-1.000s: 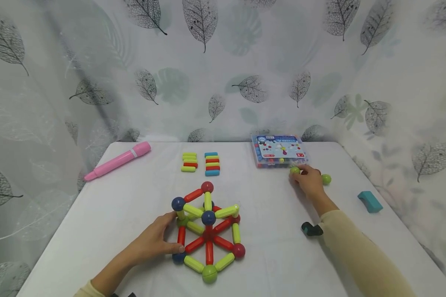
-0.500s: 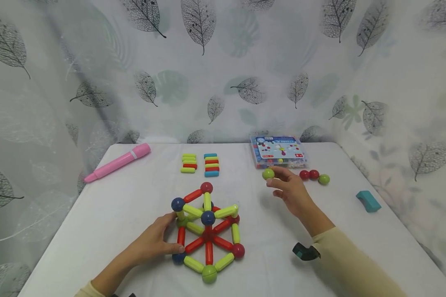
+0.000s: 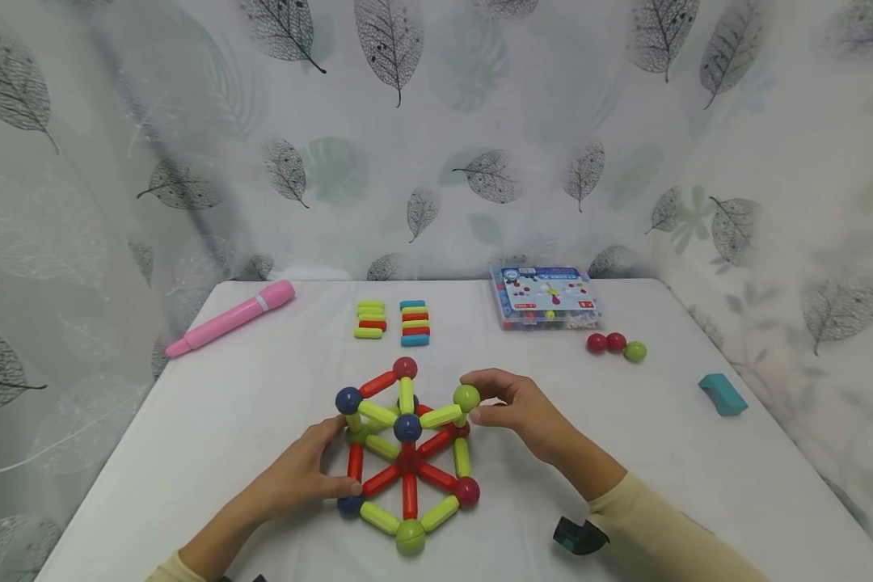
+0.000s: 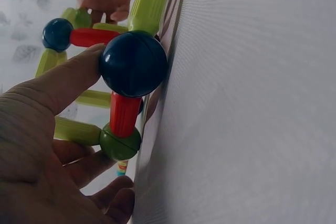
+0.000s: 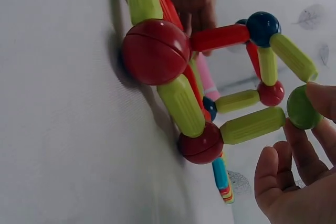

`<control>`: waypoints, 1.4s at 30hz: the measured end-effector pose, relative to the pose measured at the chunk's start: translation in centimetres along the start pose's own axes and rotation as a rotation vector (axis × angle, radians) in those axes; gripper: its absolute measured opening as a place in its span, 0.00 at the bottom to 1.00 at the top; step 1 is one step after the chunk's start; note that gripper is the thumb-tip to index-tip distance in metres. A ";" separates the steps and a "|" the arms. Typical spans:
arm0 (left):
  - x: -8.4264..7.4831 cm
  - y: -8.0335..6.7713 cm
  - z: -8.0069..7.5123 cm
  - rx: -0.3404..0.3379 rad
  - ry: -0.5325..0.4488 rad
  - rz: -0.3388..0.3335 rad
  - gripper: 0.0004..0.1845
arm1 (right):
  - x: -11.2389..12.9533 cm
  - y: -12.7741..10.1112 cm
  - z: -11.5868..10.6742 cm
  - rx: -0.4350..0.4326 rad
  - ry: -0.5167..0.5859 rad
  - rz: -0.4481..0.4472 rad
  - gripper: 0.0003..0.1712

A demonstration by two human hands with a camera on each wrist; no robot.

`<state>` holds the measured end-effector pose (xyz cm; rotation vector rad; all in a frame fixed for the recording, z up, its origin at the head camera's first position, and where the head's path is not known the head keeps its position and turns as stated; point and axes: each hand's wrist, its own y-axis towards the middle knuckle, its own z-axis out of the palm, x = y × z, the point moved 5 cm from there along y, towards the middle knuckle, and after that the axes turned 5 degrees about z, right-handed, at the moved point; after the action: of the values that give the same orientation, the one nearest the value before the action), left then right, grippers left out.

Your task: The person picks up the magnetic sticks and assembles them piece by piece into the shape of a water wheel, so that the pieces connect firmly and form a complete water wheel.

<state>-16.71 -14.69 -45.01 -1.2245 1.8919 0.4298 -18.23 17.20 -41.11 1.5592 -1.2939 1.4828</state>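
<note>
Table [image 3: 531, 505], white-covered. Red, blue and yellow-green plastic ball-and-rod frame [image 3: 407, 461], near the front edge. Clear plastic case [image 3: 549, 291] with printed label, far edge, right of centre. Left hand [image 3: 301, 469], fingers spread, gripping the frame's left side. Right hand [image 3: 520, 408], fingers nearly closed, pinching a glossy green ball [image 3: 466, 397] at the frame's upper right.
</note>
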 end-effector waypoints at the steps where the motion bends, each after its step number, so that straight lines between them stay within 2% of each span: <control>1: 0.0 0.0 0.0 0.002 -0.001 0.001 0.58 | -0.2 0.1 0.1 0.004 -0.008 0.005 0.29; 14: 0.0 0.0 0.0 0.007 0.003 0.017 0.58 | -0.6 0.4 0.9 0.011 -0.017 -0.033 0.34; 26: -0.1 0.1 0.0 -0.008 0.020 0.026 0.58 | -0.4 0.7 1.0 -0.052 0.015 -0.025 0.28; 42: 0.0 0.1 0.0 -0.008 0.013 0.008 0.58 | 0.0 1.5 1.3 -0.078 0.031 -0.007 0.23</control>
<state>-16.76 -14.66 -45.00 -1.2284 1.9083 0.4344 -19.16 15.48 -41.59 1.4841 -1.3120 1.4292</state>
